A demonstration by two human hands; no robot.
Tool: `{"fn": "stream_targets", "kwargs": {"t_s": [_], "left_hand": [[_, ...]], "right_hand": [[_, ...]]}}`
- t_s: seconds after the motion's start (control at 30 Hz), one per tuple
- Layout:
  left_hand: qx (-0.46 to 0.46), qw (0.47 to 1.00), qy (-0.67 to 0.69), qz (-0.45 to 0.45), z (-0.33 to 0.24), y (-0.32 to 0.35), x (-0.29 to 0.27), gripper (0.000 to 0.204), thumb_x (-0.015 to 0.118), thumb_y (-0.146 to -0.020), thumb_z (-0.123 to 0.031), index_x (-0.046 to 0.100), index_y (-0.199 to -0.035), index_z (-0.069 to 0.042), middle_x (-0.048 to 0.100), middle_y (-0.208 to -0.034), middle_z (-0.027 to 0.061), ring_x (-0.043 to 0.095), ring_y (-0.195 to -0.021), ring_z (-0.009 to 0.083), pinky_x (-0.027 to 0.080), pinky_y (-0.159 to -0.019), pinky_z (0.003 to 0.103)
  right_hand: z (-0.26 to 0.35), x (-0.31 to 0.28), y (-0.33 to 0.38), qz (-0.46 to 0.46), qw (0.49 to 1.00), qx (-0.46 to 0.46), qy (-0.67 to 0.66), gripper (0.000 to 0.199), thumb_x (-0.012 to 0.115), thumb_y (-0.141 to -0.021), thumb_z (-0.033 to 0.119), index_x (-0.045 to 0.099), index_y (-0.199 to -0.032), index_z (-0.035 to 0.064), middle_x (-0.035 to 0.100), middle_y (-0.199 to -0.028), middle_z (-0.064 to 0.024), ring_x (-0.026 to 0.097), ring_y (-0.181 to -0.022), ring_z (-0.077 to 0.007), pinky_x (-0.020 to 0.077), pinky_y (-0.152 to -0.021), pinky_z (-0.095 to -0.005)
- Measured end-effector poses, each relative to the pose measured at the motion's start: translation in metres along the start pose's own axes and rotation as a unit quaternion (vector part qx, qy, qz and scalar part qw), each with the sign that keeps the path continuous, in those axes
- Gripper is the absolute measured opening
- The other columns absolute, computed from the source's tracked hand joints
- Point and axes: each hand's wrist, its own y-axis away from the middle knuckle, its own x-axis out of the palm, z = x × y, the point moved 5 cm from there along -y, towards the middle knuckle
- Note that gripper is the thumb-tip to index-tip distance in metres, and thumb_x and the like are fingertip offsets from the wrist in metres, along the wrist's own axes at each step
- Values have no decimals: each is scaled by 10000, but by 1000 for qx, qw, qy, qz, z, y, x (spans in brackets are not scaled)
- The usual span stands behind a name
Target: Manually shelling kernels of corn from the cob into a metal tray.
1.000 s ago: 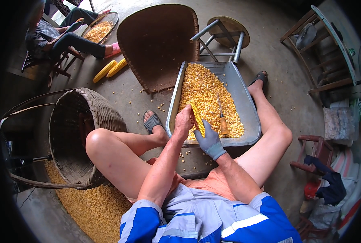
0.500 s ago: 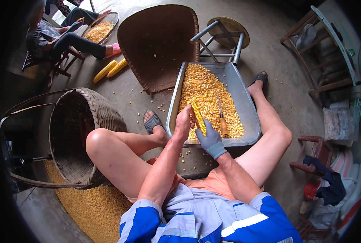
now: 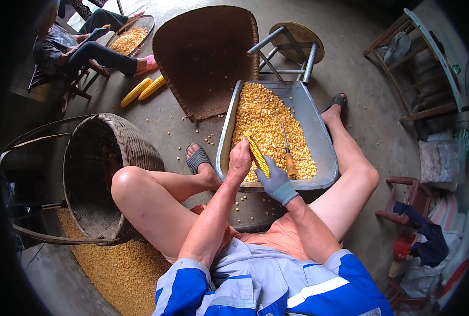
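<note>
Between my two hands is a yellow corn cob (image 3: 257,155), tilted over the near part of a grey metal tub (image 3: 318,152). My bare left hand (image 3: 239,158) is closed round its upper left side. My right hand (image 3: 276,180), in a grey glove, grips the lower end. Loose corn kernels (image 3: 266,113) are heaped in the tub below. On the kernels, just right of the cob, lies a screwdriver-like tool (image 3: 290,164) with a wooden handle and a thin metal shaft.
A woven basket (image 3: 134,142) lies tipped at left beside a kernel pile (image 3: 124,274). Beyond the tub are a brown woven scoop (image 3: 203,58) and a metal-legged stool (image 3: 297,45). Two cobs (image 3: 136,92) lie on the floor. A person (image 3: 60,50) sits far left near a kernel tray (image 3: 130,40).
My left hand has shifted slightly along the cob and its fingers are turned more out of sight. The cob and right hand have barely moved.
</note>
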Motion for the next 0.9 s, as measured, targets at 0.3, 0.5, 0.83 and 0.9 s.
{"fn": "stream_targets", "kwargs": {"t_s": [0.3,0.5,0.83,0.9], "left_hand": [[24,998,5,-56,2,1,1,339,416,-925,-282,566,-853,13,572,-747,187,543,-706,276,431,-673,390],[12,998,-60,-32,-19,12,15,418,475,-959,-391,589,-831,-10,492,-659,-3,443,-598,85,392,-546,260],[126,989,-47,-67,-18,12,12,423,439,-954,-370,547,-826,19,550,-671,135,499,-622,247,424,-627,379],[128,989,-20,-69,-23,13,13,454,451,-946,-407,545,-823,20,543,-666,124,492,-619,228,420,-622,377]], "right_hand": [[-2,4,-2,-25,999,2,-29,517,601,-853,339,440,-1245,43,625,-903,-270,617,-813,-435,501,-703,-475],[-1,-1,1,-30,999,46,1,487,626,-844,309,468,-1231,59,636,-881,-246,629,-826,-411,510,-705,-451],[-11,1,-3,-52,992,78,-88,477,611,-843,372,537,-1147,12,614,-952,-289,617,-884,-418,495,-769,-442],[-9,-1,-3,-68,994,72,-55,491,609,-843,364,519,-1178,17,617,-946,-286,617,-875,-424,497,-765,-448]]}}
